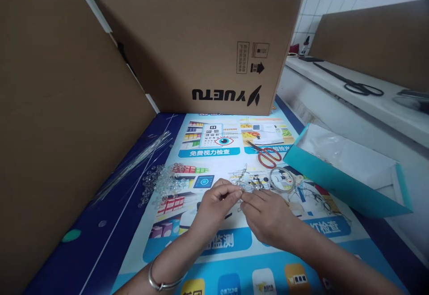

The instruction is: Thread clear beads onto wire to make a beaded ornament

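Note:
My left hand [216,203] and my right hand [264,212] meet over the middle of the printed table cover. Fingers of both are pinched together on a small beaded wire piece [247,179], whose clear beads and thin wire stick up behind the fingertips. Just what each fingertip grips is too small to make out. Right of the hands lies a coil of silvery wire [282,179]. A pair of red-handled scissors [268,155] rests beyond it. Left of my left hand, a heap of clear beads [162,183] is spread out.
A bundle of straight thin wires [134,163] lies at the left. An open teal box [348,179] with clear plastic inside stands at the right. Cardboard panels [187,49] wall off the back and left. Black scissors [355,85] lie on a white ledge [378,107].

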A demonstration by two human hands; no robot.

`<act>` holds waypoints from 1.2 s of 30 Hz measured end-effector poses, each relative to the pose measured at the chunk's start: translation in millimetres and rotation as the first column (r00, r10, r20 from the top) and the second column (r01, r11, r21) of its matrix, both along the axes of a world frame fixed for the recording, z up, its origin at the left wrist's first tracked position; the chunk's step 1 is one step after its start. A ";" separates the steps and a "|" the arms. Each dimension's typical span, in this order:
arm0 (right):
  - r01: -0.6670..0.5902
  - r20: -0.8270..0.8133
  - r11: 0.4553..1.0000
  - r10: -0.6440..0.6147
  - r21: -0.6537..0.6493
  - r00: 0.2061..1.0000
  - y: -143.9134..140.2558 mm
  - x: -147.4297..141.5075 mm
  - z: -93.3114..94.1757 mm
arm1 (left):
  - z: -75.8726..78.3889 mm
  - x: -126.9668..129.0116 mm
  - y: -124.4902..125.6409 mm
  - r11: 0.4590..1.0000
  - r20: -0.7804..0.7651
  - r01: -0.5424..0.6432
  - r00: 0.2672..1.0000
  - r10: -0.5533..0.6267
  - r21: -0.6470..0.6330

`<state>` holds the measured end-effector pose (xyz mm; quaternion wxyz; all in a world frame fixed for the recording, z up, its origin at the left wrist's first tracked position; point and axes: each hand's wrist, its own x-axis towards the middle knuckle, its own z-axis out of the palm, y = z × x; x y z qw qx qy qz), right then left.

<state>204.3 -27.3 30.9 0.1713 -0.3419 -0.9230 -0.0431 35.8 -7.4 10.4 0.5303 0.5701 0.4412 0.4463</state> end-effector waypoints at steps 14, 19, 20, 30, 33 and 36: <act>0.220 -0.294 0.975 -0.223 -0.042 0.930 11.0 2.5 -8.1 | -14.5 13.7 -4.6 0.984 -0.067 -0.174 0.982 0.175 0.023; 0.364 0.003 0.931 -0.364 -0.028 0.931 11.4 -2.7 2.9 | -15.2 18.0 -7.7 0.979 -0.079 -0.196 0.977 0.200 0.050; 0.371 0.035 0.928 -0.370 -0.036 0.928 11.5 -3.4 5.7 | -14.8 18.0 -7.9 0.980 -0.079 -0.192 0.977 0.196 0.051; 0.367 0.247 0.923 -0.331 -0.114 0.911 12.0 -3.4 25.0 | -12.4 16.8 -8.8 0.988 -0.121 -0.128 0.983 0.138 0.086; 0.377 0.284 0.914 -0.324 -0.153 0.902 14.1 -4.1 21.4 | -13.9 18.1 -11.8 0.988 -0.125 -0.109 0.985 0.123 0.108; 0.387 0.257 0.907 -0.339 -0.165 0.905 15.3 -2.5 15.3 | -17.1 18.5 -12.9 0.989 -0.128 -0.081 0.987 0.097 0.124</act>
